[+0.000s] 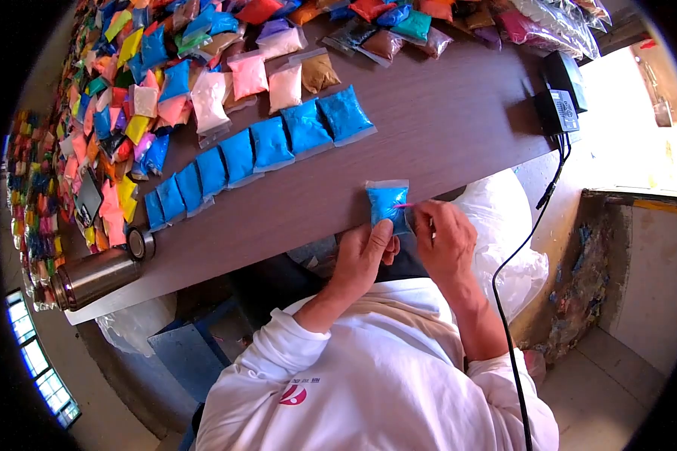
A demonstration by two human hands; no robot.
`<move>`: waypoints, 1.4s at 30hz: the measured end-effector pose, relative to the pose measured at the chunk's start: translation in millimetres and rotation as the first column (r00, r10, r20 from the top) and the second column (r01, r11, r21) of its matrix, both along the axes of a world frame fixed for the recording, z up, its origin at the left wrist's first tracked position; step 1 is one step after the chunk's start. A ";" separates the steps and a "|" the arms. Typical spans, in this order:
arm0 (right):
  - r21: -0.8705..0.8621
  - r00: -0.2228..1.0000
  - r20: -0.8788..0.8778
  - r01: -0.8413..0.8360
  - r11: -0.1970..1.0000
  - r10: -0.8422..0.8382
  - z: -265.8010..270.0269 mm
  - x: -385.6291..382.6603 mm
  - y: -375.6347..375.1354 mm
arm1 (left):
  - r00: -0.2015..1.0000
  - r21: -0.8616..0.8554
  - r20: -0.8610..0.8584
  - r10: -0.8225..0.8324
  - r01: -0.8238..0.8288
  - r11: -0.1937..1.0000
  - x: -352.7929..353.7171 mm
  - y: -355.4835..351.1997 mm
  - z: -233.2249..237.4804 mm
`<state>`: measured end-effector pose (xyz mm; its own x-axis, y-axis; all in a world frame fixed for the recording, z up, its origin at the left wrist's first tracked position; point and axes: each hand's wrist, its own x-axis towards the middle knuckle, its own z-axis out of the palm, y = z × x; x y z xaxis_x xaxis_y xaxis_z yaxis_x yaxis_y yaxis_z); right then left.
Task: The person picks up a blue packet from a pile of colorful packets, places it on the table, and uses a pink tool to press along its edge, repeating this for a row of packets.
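My left hand (362,252) is closed on the lower part of a small clear plastic bag of blue filling (386,198), thumb on its front. The bag is upright near the table's front edge, its flat seal strip at the top. My right hand (447,237) pinches a thin pink stick-like tool (405,205), whose tip lies against the right side of the bag. Further up the table, a slanting row of several similar blue bags (271,141) lies side by side.
A large heap of colourful filled bags (132,94) covers the table's left and far side. A metal flask (98,278) lies at the left edge, its round end beside it. Right are a black power adapter (557,113), its hanging cable (502,270) and a white plastic bag (508,233).
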<state>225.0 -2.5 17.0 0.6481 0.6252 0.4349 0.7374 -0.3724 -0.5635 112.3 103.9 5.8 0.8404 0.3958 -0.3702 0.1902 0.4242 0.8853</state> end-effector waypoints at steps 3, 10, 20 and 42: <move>-0.055 0.970 -0.095 0.221 0.974 -0.225 1.8 8.1 -6.5 | 1.000 0.034 0.017 -0.005 0.004 0.999 0.1 1.2 0.1; -0.066 0.994 -0.086 -0.069 0.995 0.063 18.1 -2.8 3.2 | 0.999 0.092 -0.027 -0.021 0.024 0.995 2.6 1.3 4.6; -0.058 0.996 -0.053 -0.073 0.996 0.070 15.4 3.3 4.1 | 1.000 0.095 0.025 -0.010 0.008 0.995 1.1 -0.3 -0.8; -0.119 0.991 -0.048 0.116 0.986 -0.123 16.3 22.3 -5.6 | 1.000 0.187 -0.002 -0.023 0.022 0.982 -4.8 0.3 1.4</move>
<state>247.3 -8.1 33.3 0.7421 0.5859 0.3254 0.6526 -0.5210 -0.5501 107.4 104.2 7.1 0.8499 0.4390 -0.2913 0.1977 0.2466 0.9487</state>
